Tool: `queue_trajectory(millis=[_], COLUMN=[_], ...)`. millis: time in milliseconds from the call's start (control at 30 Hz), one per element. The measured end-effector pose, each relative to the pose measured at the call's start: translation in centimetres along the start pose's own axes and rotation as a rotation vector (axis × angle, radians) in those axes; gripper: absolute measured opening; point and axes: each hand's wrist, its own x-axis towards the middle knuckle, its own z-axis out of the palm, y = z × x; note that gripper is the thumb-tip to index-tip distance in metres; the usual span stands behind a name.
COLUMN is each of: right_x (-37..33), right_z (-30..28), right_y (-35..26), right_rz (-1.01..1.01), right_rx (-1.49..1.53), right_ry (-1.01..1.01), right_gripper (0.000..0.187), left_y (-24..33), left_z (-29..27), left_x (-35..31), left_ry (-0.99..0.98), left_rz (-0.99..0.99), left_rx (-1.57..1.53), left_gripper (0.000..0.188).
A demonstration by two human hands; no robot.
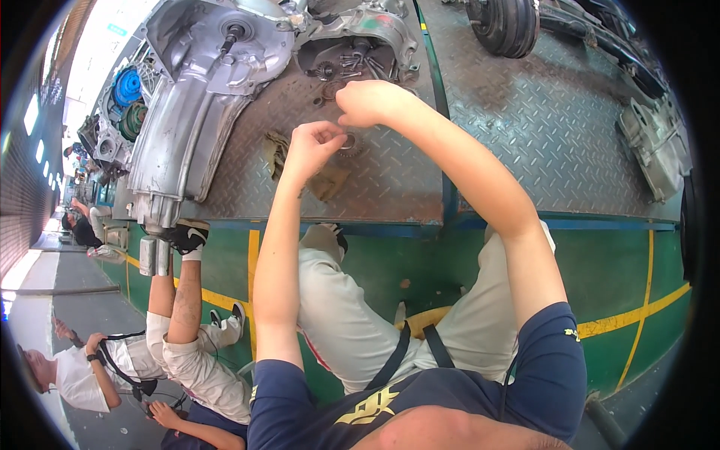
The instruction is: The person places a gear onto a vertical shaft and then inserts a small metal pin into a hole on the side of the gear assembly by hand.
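My left hand (316, 144) is held over the metal workbench (397, 169), fingers curled in toward the thumb. Just above and to its right, my right hand (367, 103) is closed with its back toward me. Whatever either hand grips is too small or hidden to make out. A toothed gear ring (349, 146) lies on the bench beside my left fingertips. Beyond my right hand, an open cast housing (375, 31) has bolts (361, 60) and a small gear (325, 70) at its mouth. A brown rag (324, 182) lies near my left wrist.
A large silver gearbox casing (187, 112) takes up the bench's left side. At right are a black wheel drum (504, 28) and another metal casing (651, 146). People sit at lower left, one with a leg (189, 300) near the bench.
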Motion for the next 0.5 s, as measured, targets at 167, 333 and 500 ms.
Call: queue_trajectory(millis=[167, 333, 500], right_x=[0.4, 0.5, 0.7], right_z=[0.3, 0.6, 0.0], right_y=[1.2, 1.9, 1.8], right_rz=[0.016, 0.191, 0.249], right_rx=[0.035, -0.034, 0.010], right_ry=[-0.004, -0.111, -0.232], right_gripper=[0.037, 0.047, 0.043], left_y=[0.6, 1.4, 2.0], left_z=[0.3, 0.8, 0.9], left_x=[0.1, 0.3, 0.2], left_ry=[0.009, 0.186, 0.169], left_rz=[0.032, 0.286, 0.170], left_rx=[-0.001, 0.219, 0.203], left_gripper=[0.008, 0.011, 0.014])
